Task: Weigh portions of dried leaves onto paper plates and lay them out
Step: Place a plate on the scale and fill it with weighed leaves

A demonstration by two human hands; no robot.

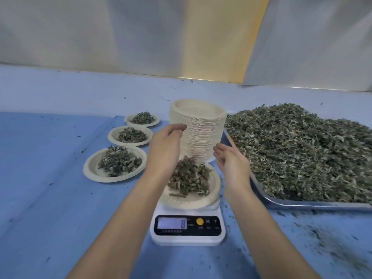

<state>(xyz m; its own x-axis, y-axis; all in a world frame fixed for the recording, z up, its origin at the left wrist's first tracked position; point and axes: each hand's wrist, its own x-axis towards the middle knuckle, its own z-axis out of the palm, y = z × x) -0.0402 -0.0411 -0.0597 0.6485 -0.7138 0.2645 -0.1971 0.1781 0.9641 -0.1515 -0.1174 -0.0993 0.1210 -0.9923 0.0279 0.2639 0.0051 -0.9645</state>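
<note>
I'm seeing left hand hovering, fingers loosely curled, empty; right hand fingers relaxed, spread. Leaf plate sitting on scale, frame centre; tray rim just right; bare blue cloth lower left.

The stack of plates is matt cream pressed paper, the tray polished reflective metal, the scale smooth glossy white plastic with a black panel, the surface a matt blue sheet, the dried leaves rough, dull and crinkled
</note>
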